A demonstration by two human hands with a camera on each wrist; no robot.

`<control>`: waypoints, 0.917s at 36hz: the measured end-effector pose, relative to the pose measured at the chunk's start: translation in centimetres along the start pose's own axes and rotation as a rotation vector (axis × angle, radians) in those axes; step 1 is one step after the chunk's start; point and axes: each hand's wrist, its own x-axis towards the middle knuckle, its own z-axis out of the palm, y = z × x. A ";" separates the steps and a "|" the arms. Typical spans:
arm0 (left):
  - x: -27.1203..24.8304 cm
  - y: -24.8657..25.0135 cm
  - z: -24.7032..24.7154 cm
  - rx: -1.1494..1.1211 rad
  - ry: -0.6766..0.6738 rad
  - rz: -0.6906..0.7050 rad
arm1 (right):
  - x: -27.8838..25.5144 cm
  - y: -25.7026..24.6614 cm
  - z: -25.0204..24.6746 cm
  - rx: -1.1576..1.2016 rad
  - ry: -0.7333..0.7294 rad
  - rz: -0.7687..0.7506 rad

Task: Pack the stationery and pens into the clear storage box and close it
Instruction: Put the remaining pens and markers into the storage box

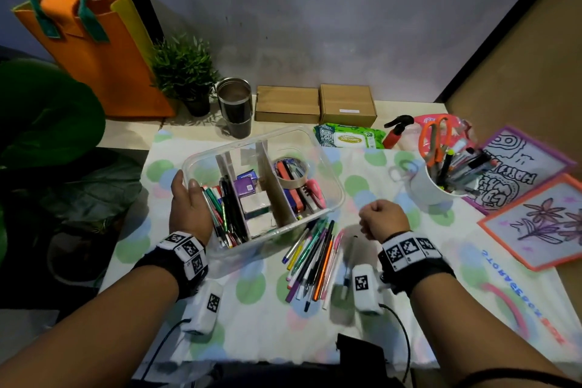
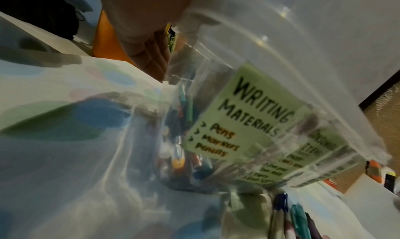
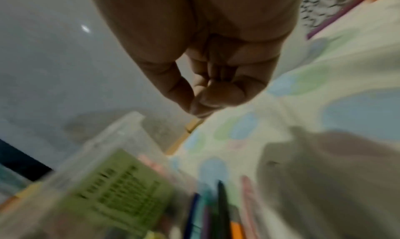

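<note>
The clear storage box [image 1: 338, 189] stands open on the dotted cloth, its divided sections holding pens, purple pads, tape and a stapler. My left hand [image 1: 189, 201] grips its left wall, thumb over the rim; the left wrist view shows the fingers [image 2: 149, 50] outside the box wall [image 2: 281, 54] and a green "Writing Materials" label [image 2: 249, 116]. A pile of coloured pens [image 1: 315, 258] lies loose in front of the box. My right hand [image 1: 382, 219] hovers right of the pile, fingers curled, holding nothing. One blurred black pen [image 1: 349, 261] lies apart, below that hand.
A white mug [image 1: 422, 189] with pens and orange scissors stands at the right, two framed drawings [image 1: 535, 220] beyond it. A wipes pack [image 1: 349, 135], cardboard boxes [image 1: 286, 104], steel tumbler [image 1: 234, 107], plant [image 1: 185, 72] and orange bag [image 1: 104, 50] line the back.
</note>
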 end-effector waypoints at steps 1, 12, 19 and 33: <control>0.0 0.0 0.0 0.001 0.001 -0.002 | 0.2 1.1 0.1 -0.034 -0.017 0.049; -0.3 0.3 0.0 0.017 0.014 -0.005 | -0.5 5.4 3.6 -0.604 -0.186 0.180; -0.4 0.5 -0.1 0.016 -0.004 -0.016 | -0.6 4.8 4.3 -0.560 -0.166 0.139; -0.5 0.6 -0.3 0.011 -0.024 -0.012 | -1.9 4.7 7.1 -0.432 -0.101 0.160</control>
